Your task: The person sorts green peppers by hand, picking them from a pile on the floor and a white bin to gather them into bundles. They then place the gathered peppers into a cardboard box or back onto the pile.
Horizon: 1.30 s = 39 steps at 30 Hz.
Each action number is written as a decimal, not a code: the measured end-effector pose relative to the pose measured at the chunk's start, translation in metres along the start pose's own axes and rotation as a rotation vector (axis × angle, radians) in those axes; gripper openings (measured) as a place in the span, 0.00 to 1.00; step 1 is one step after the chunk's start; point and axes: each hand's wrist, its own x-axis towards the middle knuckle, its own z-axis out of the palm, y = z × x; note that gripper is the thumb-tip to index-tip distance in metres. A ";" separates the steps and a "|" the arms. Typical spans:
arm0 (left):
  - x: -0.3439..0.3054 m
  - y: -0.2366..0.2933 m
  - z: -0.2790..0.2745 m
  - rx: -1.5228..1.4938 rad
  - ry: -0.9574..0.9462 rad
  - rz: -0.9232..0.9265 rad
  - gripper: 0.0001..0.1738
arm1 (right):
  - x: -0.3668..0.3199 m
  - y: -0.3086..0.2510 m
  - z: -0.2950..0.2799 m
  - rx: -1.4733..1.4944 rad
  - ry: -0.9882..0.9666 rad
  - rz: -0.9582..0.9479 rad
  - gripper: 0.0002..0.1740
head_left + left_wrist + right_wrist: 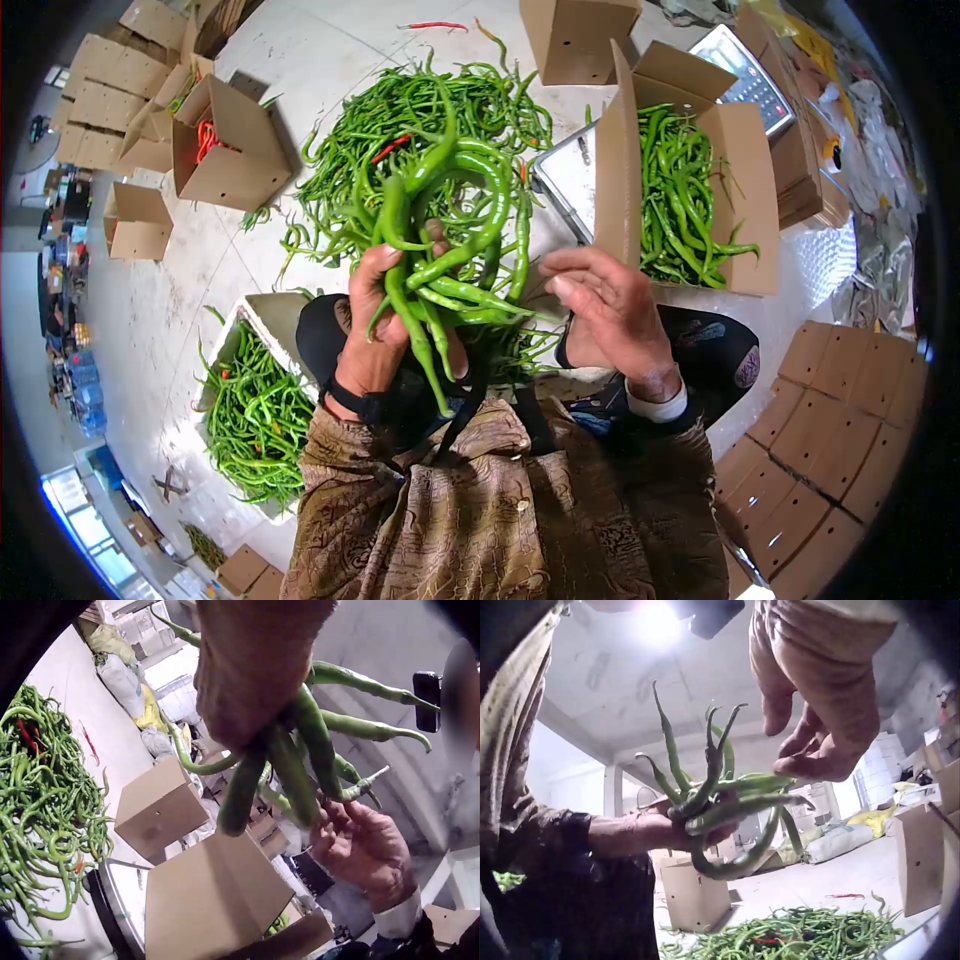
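Note:
My left hand (pixel 376 325) grips a bunch of long green chili peppers (pixel 470 215), its fingers wrapped round their middle. Several are curved, and their ends fan out on both sides of the fist. In the left wrist view the peppers (pixel 319 742) poke out below and to the right of the hand. Just right of the bunch is my right hand (pixel 615 315), thumb and fingers loosely bent with nothing between them. From the right wrist view, its fingertips (pixel 791 766) hang close by a pepper end (pixel 761 782).
A large heap of green chilies (pixel 400 125), with a few red ones, covers the floor ahead. To the right, a cardboard box (pixel 750 180) of green chilies stands on a scale (pixel 568 175). A white crate (pixel 285 310) of chilies sits at left. Stacked cartons (pixel 830 430) fill the lower right.

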 end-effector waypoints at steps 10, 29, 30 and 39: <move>-0.011 -0.002 0.002 0.280 -0.105 -0.008 0.38 | 0.042 -0.028 0.027 -0.500 0.423 -0.499 0.27; -0.001 -0.010 0.015 0.821 0.127 0.188 0.40 | 0.022 0.000 0.047 -0.792 0.105 -0.665 0.34; 0.000 -0.014 0.014 0.746 0.114 0.158 0.40 | 0.029 0.014 0.059 -0.668 0.019 -0.619 0.31; -0.006 -0.013 0.006 0.493 0.051 0.179 0.36 | 0.024 0.017 0.060 -0.512 0.051 -0.351 0.14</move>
